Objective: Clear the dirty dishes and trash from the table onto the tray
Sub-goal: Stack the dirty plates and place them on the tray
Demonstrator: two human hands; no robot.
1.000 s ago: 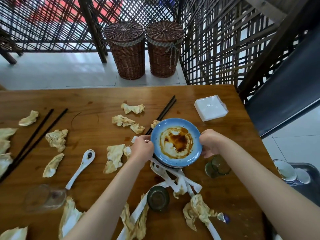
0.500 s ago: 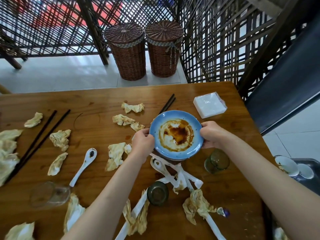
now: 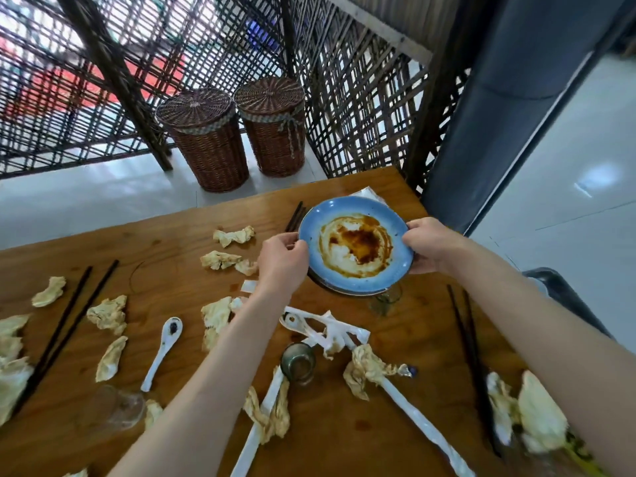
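Gripping blue plate rim: left hand at 9 o'clock, right hand at 3 o'clock. Holding sauce-stained plate above tabletop, over 1 glass.

A wooden table lies strewn with stained, crumpled napkins, three pairs of dark chopsticks, a white spoon, torn white paper wrappers and small glasses, one of them tipped on its side near the front edge.
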